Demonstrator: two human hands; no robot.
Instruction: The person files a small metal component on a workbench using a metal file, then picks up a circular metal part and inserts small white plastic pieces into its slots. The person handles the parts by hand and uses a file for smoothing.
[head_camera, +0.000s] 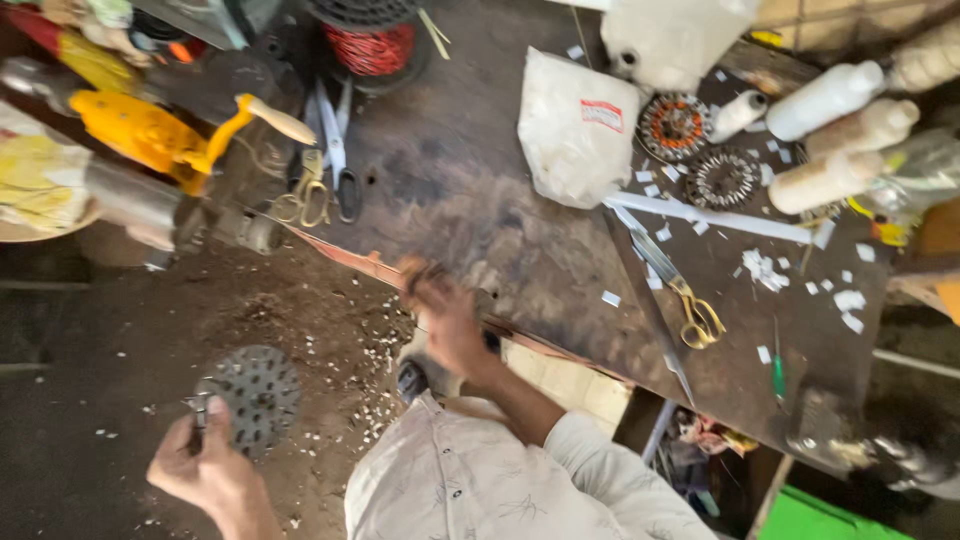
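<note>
On the dark bench (450, 190) lie a white bag (575, 130), gold scissors (690, 305), two stators (673, 125), white bottles (825, 100), a red wire spool (372, 45) and paper scraps (765, 268).

Round grey metal disc (258, 395), perforated with many small holes, held tilted over the floor at seven o'clock, gripped at its left edge.

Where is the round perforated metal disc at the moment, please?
The perforated disc is at the lower left of the head view, over the dirt floor, pinched at its edge by the left hand.
</note>
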